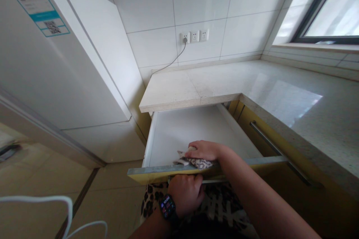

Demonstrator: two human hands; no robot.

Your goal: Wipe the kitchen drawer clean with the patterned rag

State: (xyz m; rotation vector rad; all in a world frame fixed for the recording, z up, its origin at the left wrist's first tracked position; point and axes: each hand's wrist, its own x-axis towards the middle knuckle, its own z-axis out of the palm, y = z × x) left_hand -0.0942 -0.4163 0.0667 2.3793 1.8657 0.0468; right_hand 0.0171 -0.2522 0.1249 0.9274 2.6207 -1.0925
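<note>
A drawer [179, 130] with a white inside and a yellow front is pulled out below the countertop. My right hand [203, 150] is closed on a patterned cloth [200, 163], pressing it against the drawer's floor just behind the front panel. Part of the cloth sticks out to the left of my fingers. My left hand [187, 191], with a smartwatch [167, 207] on its wrist, is wrapped round the metal handle [214, 181] on the outside of the drawer front.
A pale stone countertop [224, 76] runs along the wall and turns right. At the left stands a white fridge [92, 56]. A long metal handle [275, 145] juts from the yellow cabinet at right. One wall socket [185, 37] has a plug and cord.
</note>
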